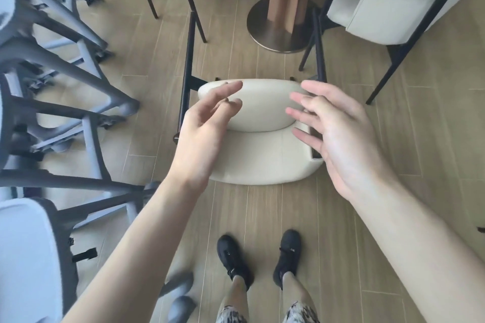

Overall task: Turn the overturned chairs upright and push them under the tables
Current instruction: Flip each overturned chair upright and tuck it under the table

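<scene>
Both hands, left hand (pixel 203 136) and right hand (pixel 341 134), hover with fingers spread, holding nothing, cream chair (pixel 258 155) lying between and beneath them.

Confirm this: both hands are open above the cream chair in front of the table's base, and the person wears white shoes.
Not quite. The head view shows black shoes, not white. The rest holds: left hand and right hand are open above the cream chair, before the table base.

Overturned chair (pixel 258 139) lies on floor (pixel 262 217) center, legs pointing away toward desk pedestal base (pixel 275 26). Left hand (pixel 202 134) and right hand (pixel 341 139) above it, either side. Stacked chairs (pixel 52 73) left; upright chair (pixel 388 8) far right; shoes (pixel 259 257) nearest camera.
</scene>
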A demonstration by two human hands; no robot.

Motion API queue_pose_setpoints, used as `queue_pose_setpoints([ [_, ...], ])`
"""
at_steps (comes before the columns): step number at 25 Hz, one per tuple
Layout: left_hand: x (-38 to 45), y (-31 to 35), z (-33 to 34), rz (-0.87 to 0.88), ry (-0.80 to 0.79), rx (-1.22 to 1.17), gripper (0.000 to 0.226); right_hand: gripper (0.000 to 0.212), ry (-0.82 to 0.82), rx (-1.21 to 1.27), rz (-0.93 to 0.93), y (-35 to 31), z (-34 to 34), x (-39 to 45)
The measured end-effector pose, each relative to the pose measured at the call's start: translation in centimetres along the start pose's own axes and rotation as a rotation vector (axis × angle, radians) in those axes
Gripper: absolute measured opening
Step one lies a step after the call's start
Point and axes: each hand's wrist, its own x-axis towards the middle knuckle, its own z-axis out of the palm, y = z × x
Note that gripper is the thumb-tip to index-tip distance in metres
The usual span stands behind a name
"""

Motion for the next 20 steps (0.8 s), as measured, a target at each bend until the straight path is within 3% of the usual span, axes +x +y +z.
queue_pose_setpoints([
  [13,8.1,-20.8,2.1,-0.185,0.072,-0.076,0.021,0.026,0.01,0.121,0.268,20.8,1.4,10.4],
  [20,10.8,-33.2,5.0,-0.368,0.173,-0.167,0.045,0.023,0.0,0.178,0.401,33.1,-0.1,15.9],
])
